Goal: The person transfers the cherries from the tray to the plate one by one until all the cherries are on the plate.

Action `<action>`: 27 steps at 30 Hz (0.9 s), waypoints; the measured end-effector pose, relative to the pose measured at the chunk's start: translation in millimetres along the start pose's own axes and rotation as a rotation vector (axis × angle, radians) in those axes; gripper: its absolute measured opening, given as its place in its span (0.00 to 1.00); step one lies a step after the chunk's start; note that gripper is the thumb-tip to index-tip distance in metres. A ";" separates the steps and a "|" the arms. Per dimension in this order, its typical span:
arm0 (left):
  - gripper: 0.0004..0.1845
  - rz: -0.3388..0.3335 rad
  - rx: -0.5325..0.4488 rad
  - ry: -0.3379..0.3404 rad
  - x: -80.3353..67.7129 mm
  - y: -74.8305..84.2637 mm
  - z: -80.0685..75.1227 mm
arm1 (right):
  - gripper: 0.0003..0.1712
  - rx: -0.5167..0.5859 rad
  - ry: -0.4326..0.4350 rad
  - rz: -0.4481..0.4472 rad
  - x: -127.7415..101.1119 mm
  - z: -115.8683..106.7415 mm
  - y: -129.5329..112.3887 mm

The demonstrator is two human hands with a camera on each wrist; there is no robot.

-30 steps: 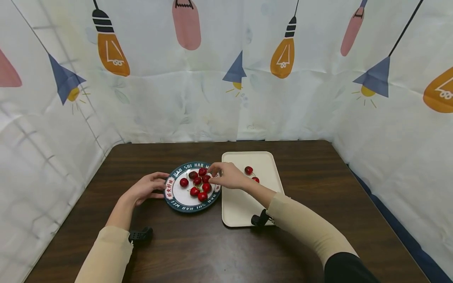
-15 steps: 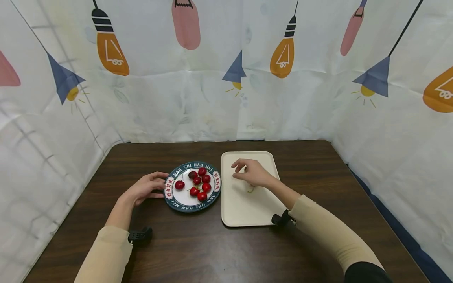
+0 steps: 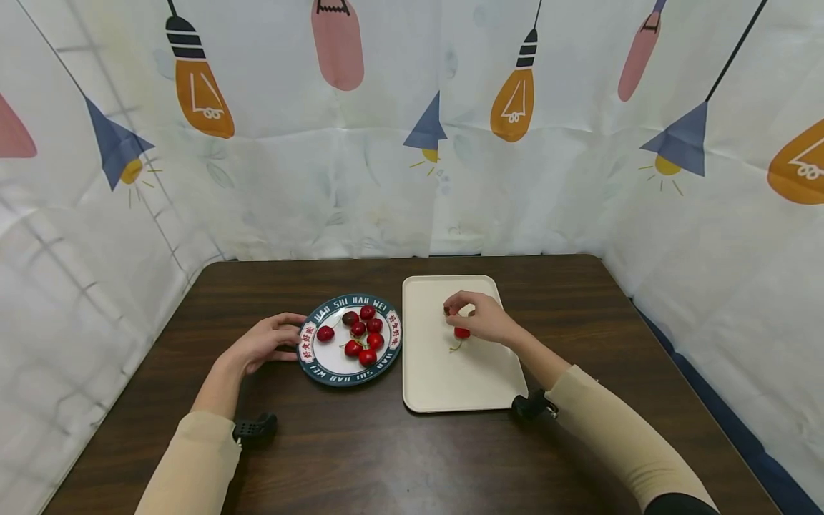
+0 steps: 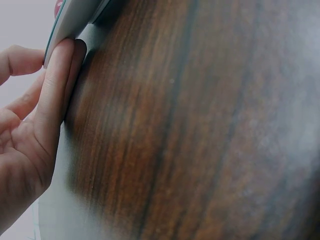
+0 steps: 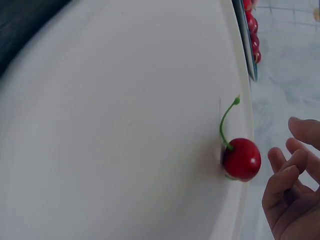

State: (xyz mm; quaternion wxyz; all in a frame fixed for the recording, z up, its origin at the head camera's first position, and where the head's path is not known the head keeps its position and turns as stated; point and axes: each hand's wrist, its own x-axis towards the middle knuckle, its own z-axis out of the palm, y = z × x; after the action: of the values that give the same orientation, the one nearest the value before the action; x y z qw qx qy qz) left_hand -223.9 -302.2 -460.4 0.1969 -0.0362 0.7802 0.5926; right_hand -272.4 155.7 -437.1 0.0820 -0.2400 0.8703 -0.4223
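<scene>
At the left rim of a blue-and-white plate (image 3: 350,380), my left hand (image 3: 270,341) holds the edge. In the left wrist view, its fingers (image 4: 56,82) lie on both sides of the rim. Several red cherries (image 3: 367,357) are on the plate. My right hand (image 3: 481,317) is over the cream tray (image 3: 438,379), its fingers loosely bent and apart. A cherry with a green stem (image 5: 242,160) lies on the tray just below it. A dark red bit, likely another cherry (image 3: 447,311), shows at the fingertips, mostly hidden; the right wrist view shows none between the fingers.
Plate and tray stand side by side on a dark wooden table (image 3: 335,458), with a narrow gap between them. Behind and at the sides hangs a white patterned curtain (image 3: 277,179). Black watch-like bands (image 3: 255,427) are at both wrists.
My right hand has moved from above the plate to the right, over the tray's cherries. The leftmost cherry on the plate has rolled slightly left. My left hand stays at the rim.
</scene>
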 end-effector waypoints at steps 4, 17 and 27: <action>0.31 0.001 0.003 -0.003 0.2 0.6 -0.3 | 0.16 0.018 0.011 0.046 -6.4 -4.6 7.7; 0.32 0.000 -0.006 0.001 0.8 -0.8 -0.6 | 0.20 0.040 -0.104 0.111 -15.8 -9.5 23.4; 0.31 0.002 -0.008 0.007 0.1 -1.3 0.3 | 0.19 0.023 -0.126 0.113 -17.4 -7.0 20.6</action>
State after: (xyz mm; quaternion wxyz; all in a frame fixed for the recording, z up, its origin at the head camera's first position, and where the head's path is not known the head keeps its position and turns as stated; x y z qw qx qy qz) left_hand -223.5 -302.2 -461.7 0.1935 -0.0382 0.7786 0.5957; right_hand -266.8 179.9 -449.7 0.1633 -0.2156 0.8707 -0.4108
